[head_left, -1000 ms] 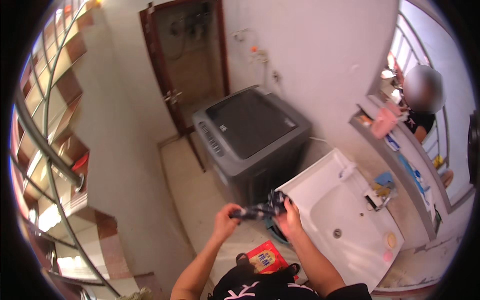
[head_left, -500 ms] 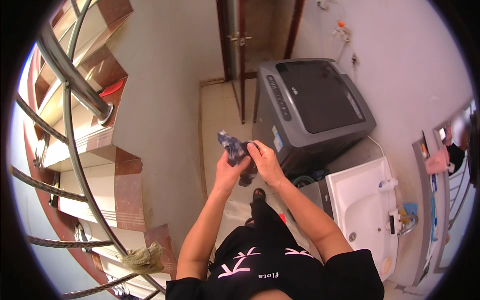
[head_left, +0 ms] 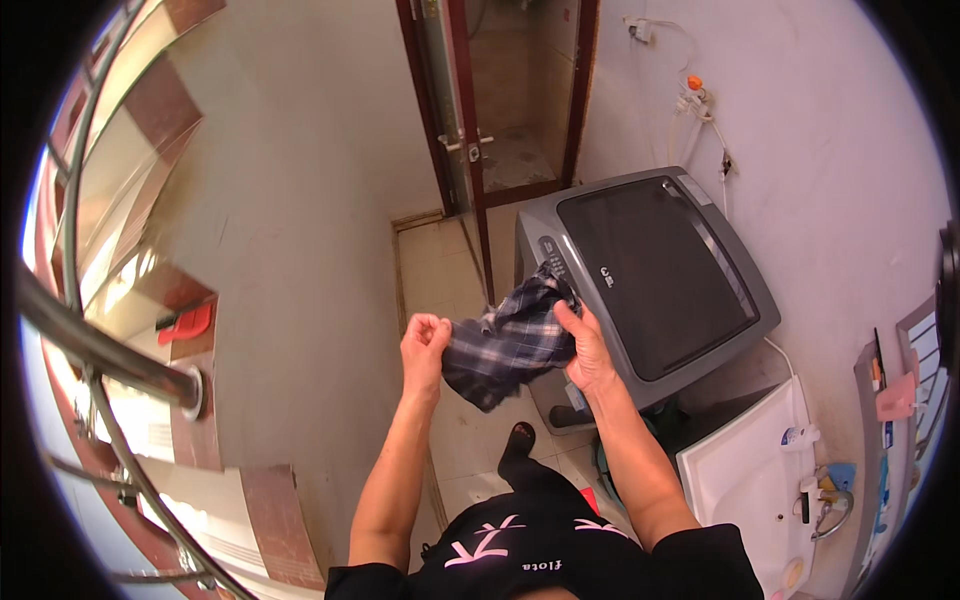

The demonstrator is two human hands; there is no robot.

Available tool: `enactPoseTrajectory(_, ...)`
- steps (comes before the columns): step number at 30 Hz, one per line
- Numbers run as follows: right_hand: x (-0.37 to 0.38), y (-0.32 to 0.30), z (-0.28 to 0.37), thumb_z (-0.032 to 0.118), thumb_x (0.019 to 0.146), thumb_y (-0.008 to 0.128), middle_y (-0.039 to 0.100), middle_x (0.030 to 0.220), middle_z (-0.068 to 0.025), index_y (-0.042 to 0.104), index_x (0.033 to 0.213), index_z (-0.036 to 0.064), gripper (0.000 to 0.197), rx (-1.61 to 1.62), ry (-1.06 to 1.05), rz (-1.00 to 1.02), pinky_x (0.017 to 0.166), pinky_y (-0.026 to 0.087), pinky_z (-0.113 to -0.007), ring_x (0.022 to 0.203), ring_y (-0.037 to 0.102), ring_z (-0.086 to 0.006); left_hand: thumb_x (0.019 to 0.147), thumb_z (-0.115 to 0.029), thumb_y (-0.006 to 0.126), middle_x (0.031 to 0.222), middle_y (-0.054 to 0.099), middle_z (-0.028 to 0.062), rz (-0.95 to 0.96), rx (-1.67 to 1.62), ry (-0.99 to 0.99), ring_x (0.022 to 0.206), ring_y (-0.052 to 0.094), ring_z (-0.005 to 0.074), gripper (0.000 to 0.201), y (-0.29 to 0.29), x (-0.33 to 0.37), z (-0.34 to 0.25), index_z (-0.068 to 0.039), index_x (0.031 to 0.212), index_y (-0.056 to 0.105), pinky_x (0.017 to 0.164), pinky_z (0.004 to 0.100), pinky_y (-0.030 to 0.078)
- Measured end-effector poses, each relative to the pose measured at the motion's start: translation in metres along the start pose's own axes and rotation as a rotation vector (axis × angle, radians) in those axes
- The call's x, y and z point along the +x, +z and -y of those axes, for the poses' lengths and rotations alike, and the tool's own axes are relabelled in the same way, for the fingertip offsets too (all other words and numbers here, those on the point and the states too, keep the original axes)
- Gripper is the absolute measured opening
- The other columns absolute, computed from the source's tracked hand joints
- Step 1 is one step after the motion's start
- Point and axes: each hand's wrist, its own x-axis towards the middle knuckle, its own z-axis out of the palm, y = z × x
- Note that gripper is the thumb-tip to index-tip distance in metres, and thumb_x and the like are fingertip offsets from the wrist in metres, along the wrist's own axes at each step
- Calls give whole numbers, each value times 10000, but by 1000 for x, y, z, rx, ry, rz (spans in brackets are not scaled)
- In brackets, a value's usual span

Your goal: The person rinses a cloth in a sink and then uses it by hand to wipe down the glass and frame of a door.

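Plaid cloth is pinched in the left hand, fingers closed, and gripped in the right hand; lower part spread, upper end not yet.

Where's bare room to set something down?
Washing machine lid: bare, control panel along one side, pale wall beyond the other. Floor: bare strip between grey left wall and open door.
Crowded: sink around its tap and bottle; also between left hand and right hand, filled by checked cloth.
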Motion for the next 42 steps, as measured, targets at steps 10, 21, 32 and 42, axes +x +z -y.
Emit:
enactPoseTrajectory(10, 97, 31, -7, 211, 938, 414, 523, 1221, -80, 453, 1270, -1, 396, -55, 15, 321, 968, 369, -289, 1160, 471, -171, 918, -416, 507, 960, 566, 23, 180, 388, -157, 807, 534, 135, 385, 10, 110, 18, -64, 1059, 575, 753, 301, 444)
enactPoseTrajectory(21, 211, 40, 19, 203, 940, 456, 638, 929, -129, 549, 1096, -11, 281, -394, -129, -133, 611, 529, -282, 679, 659, -191, 921, -590, 244, 1331, 458, 106, 529, -822, -233, 1193, 465, 250, 685, 54, 234, -39, -76, 1358, 361, 1017, 392, 369)
enactPoseTrajectory(32, 411, 110, 5, 72, 865, 417, 618, 1064, -158, 483, 1241, 28, 384, -786, -638, -297, 880, 424, -317, 1018, 562, -200, 751, -239, 683, 1342, 357, 245, 260, 1036, 1300, 1211, 376, 411, 693, 122, 442, -73, -9, 1318, 358, 1012, 506, 291)
enactPoseTrajectory(42, 414, 146, 37, 236, 878, 505, 547, 1163, -184, 448, 1236, -54, 464, -832, -582, -379, 919, 395, -309, 1107, 510, -252, 776, -138, 638, 1320, 363, 262, 316, 663, 1558, 1139, 396, 475, 667, 199, 487, -201, -18, 1353, 325, 960, 504, 356)
